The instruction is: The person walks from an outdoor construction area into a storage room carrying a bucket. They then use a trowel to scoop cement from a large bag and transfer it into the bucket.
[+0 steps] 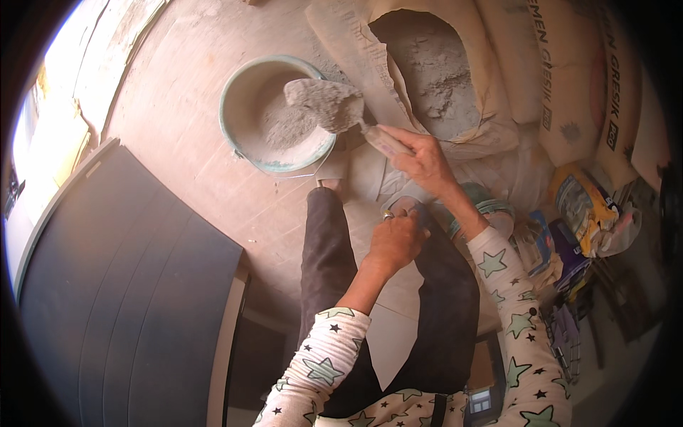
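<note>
Trowel (354, 114), upper centre: pale handle (388, 141) gripped in right hand (427, 165), blade (348, 112) heaped with crumbly grey powder (316, 98) over round bucket (226, 121). Torn paper sack (492, 71), upper right: more powder. Left hand (397, 240), centre: fingers curled; whether around anything, cannot tell.

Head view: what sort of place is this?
Probably a building-materials store or small work site: a torn-open paper sack of grey powder, more brown sacks beside it, and a teal-rimmed bucket with a powder-loaded trowel over it.
</note>
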`<control>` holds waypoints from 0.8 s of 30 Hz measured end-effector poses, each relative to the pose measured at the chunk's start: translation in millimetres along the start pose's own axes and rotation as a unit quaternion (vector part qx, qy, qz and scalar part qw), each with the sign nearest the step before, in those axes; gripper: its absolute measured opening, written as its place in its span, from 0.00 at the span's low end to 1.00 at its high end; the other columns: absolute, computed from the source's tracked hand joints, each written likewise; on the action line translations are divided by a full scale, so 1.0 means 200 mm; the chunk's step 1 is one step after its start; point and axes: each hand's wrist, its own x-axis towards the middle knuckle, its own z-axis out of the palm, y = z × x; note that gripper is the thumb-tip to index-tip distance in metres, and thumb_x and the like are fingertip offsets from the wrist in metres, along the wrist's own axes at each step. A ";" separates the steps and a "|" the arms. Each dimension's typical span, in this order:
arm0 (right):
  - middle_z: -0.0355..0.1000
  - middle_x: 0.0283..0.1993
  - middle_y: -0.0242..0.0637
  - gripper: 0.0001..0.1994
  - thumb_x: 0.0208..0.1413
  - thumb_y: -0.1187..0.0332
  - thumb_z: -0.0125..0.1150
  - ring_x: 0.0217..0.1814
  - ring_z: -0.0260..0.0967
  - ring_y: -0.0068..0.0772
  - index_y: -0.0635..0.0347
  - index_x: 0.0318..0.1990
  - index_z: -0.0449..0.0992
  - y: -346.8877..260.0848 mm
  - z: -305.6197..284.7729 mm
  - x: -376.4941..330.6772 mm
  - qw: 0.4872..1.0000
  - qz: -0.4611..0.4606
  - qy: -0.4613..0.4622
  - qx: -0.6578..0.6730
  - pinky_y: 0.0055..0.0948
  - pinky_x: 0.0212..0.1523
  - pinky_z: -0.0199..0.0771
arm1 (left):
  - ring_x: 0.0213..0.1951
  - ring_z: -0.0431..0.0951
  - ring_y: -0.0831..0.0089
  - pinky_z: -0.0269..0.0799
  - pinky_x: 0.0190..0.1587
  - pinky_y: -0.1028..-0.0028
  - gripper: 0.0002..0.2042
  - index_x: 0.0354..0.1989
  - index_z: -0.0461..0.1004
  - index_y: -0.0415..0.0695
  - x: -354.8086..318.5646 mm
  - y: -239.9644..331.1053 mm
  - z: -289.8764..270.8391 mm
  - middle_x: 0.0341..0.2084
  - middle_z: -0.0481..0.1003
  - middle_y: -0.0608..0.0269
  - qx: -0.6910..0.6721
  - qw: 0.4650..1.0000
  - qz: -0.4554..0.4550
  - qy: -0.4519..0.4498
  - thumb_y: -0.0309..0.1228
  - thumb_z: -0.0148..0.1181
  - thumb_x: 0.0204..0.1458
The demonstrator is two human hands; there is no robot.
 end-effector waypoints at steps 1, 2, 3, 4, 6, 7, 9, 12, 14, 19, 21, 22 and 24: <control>0.79 0.50 0.49 0.25 0.49 0.72 0.57 0.47 0.79 0.41 0.66 0.58 0.75 -0.03 0.05 0.03 0.999 -0.026 0.002 -0.033 0.33 0.46 0.78 | 0.44 0.78 0.45 0.73 0.48 0.53 0.20 0.54 0.69 0.40 -0.01 0.02 0.01 0.42 0.76 0.45 0.005 1.000 0.000 0.006 0.40 0.59 0.58; 0.78 0.49 0.49 0.25 0.49 0.72 0.57 0.46 0.79 0.42 0.66 0.58 0.75 -0.04 0.12 0.05 0.995 -0.064 0.015 -0.080 0.34 0.45 0.79 | 0.44 0.78 0.45 0.73 0.48 0.53 0.20 0.53 0.70 0.40 -0.03 0.03 0.01 0.42 0.76 0.45 0.006 1.000 -0.003 0.015 0.40 0.59 0.57; 0.78 0.48 0.49 0.25 0.50 0.72 0.58 0.45 0.79 0.44 0.65 0.58 0.74 -0.05 0.19 0.07 0.985 -0.104 0.031 -0.133 0.35 0.44 0.79 | 0.44 0.78 0.45 0.73 0.48 0.53 0.19 0.51 0.71 0.40 -0.04 0.02 0.03 0.42 0.76 0.44 0.006 1.000 0.002 0.024 0.40 0.59 0.57; 0.77 0.45 0.46 0.25 0.50 0.73 0.58 0.41 0.78 0.42 0.62 0.59 0.73 -0.06 0.26 0.07 0.971 -0.124 0.031 -0.203 0.34 0.41 0.78 | 0.43 0.78 0.45 0.73 0.48 0.53 0.19 0.50 0.71 0.39 -0.05 0.01 0.05 0.42 0.77 0.44 0.006 0.999 0.007 0.034 0.40 0.60 0.57; 0.74 0.37 0.38 0.26 0.52 0.74 0.58 0.33 0.75 0.38 0.56 0.62 0.71 -0.10 0.35 0.10 0.927 -0.156 0.026 -0.339 0.32 0.34 0.76 | 0.42 0.78 0.45 0.73 0.48 0.53 0.17 0.47 0.73 0.39 -0.05 -0.02 0.10 0.40 0.77 0.44 0.026 0.998 0.033 0.037 0.38 0.60 0.55; 0.72 0.37 0.36 0.25 0.53 0.73 0.58 0.34 0.75 0.36 0.54 0.61 0.70 -0.10 0.37 0.11 0.902 -0.192 0.037 -0.386 0.33 0.34 0.75 | 0.42 0.78 0.45 0.73 0.48 0.53 0.16 0.45 0.74 0.38 -0.04 -0.03 0.13 0.40 0.77 0.44 0.035 0.997 0.050 0.037 0.38 0.61 0.55; 0.69 0.36 0.32 0.24 0.55 0.72 0.57 0.36 0.74 0.34 0.51 0.61 0.69 -0.08 0.45 0.18 0.842 -0.263 0.059 -0.468 0.34 0.34 0.74 | 0.42 0.78 0.45 0.73 0.48 0.53 0.15 0.43 0.75 0.38 -0.04 0.00 0.11 0.39 0.78 0.43 0.044 0.998 0.038 0.018 0.36 0.61 0.53; 0.69 0.36 0.29 0.23 0.56 0.71 0.56 0.40 0.72 0.31 0.48 0.61 0.69 -0.07 0.50 0.25 0.813 -0.283 0.041 -0.508 0.32 0.32 0.72 | 0.42 0.78 0.45 0.73 0.47 0.53 0.14 0.42 0.75 0.37 -0.03 0.00 0.11 0.39 0.78 0.43 0.041 0.999 0.032 0.010 0.34 0.61 0.52; 0.67 0.33 0.29 0.23 0.55 0.71 0.58 0.37 0.72 0.32 0.47 0.61 0.69 -0.08 0.51 0.26 0.814 -0.298 0.055 -0.496 0.32 0.31 0.72 | 0.42 0.78 0.45 0.73 0.47 0.54 0.14 0.43 0.75 0.37 -0.02 -0.02 0.13 0.39 0.78 0.44 0.034 0.998 0.041 0.017 0.33 0.61 0.52; 0.75 0.41 0.36 0.28 0.47 0.79 0.58 0.40 0.77 0.40 0.48 0.59 0.72 -0.11 0.36 0.11 0.941 -0.231 0.071 -0.236 0.37 0.38 0.79 | 0.44 0.78 0.45 0.73 0.49 0.54 0.17 0.48 0.74 0.38 -0.03 -0.05 0.11 0.41 0.78 0.45 0.010 0.999 0.032 0.027 0.36 0.61 0.54; 0.78 0.47 0.40 0.30 0.42 0.82 0.53 0.43 0.79 0.44 0.51 0.58 0.74 -0.06 0.26 -0.01 0.970 -0.160 0.102 -0.152 0.38 0.43 0.81 | 0.45 0.77 0.45 0.72 0.50 0.54 0.19 0.51 0.72 0.39 -0.06 -0.04 0.07 0.44 0.77 0.46 0.012 1.000 0.003 0.024 0.38 0.61 0.56; 0.77 0.49 0.43 0.31 0.43 0.81 0.54 0.45 0.78 0.48 0.52 0.60 0.73 -0.01 0.16 -0.06 0.965 -0.174 0.131 -0.147 0.39 0.45 0.80 | 0.46 0.77 0.45 0.72 0.50 0.53 0.20 0.53 0.72 0.40 -0.05 -0.01 0.06 0.45 0.77 0.46 0.008 1.000 -0.001 0.021 0.40 0.60 0.57; 0.76 0.53 0.47 0.31 0.45 0.80 0.51 0.51 0.77 0.50 0.53 0.62 0.71 0.11 0.00 -0.16 0.962 -0.118 0.194 -0.154 0.39 0.50 0.78 | 0.46 0.77 0.45 0.72 0.50 0.53 0.21 0.55 0.71 0.41 -0.03 -0.02 0.05 0.45 0.76 0.46 0.016 1.000 -0.001 0.008 0.42 0.60 0.58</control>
